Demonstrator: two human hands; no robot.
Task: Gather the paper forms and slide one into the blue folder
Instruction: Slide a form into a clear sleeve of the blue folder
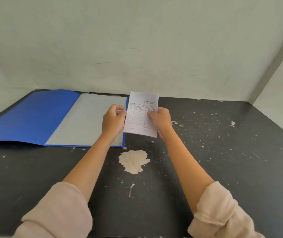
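Two bare hands hold a small stack of paper forms point(141, 115) upright above a dark, paint-flecked desk point(223, 152). The right hand point(161, 120) pinches the stack's right edge, thumb on the printed face. The left hand point(114, 118) is curled at the left edge; whether its grip is on the paper or merely resting beside it is hard to tell.

The blue folder point(30, 117) lies open flat at the far left, just beside the forms, with a clear inner sleeve point(87, 121) facing up.

Risks, as a judgement: loose sheets may fan or slip from a one-sided pinch, and a thin form could buckle at the sleeve's mouth or carry a second sheet along.

Room is good on the right and near sides. A wall closes the back edge, close behind the folder, and a second wall meets it at the far right corner.
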